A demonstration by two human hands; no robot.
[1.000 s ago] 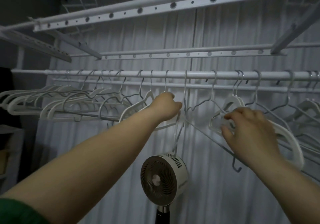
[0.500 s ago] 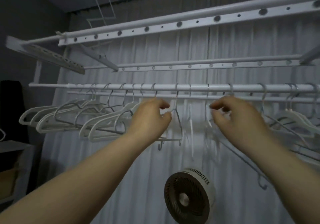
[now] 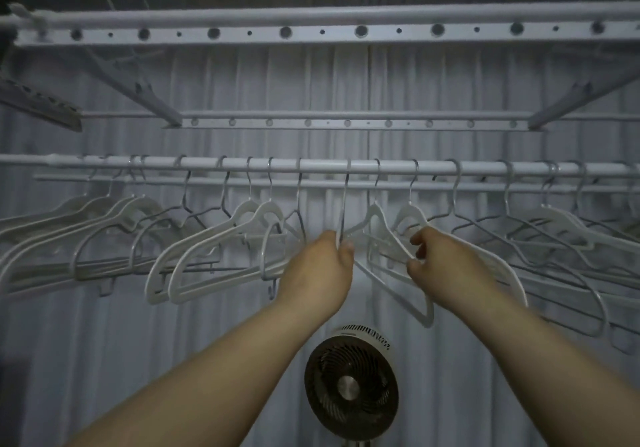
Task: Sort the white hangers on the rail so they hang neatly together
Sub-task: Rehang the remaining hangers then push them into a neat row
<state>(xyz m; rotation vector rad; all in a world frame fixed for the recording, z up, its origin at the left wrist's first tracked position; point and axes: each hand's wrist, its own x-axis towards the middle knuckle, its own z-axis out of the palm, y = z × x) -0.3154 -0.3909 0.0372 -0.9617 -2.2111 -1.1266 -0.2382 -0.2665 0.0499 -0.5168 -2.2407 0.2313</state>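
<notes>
Left hand (image 3: 320, 266) pinches a grey wire hanger (image 3: 343, 204); right hand (image 3: 446, 266) grips a white plastic hanger (image 3: 388, 228). Along the white metal rail (image 3: 433, 168) both kinds hang mixed: sorting looks unfinished.

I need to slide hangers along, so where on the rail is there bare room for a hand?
Widest bare stretches of the rail: just left of the wire hanger the left hand pinches, and beyond the right hand, between two wire hooks. Crowded: white hangers bunched far left.
</notes>
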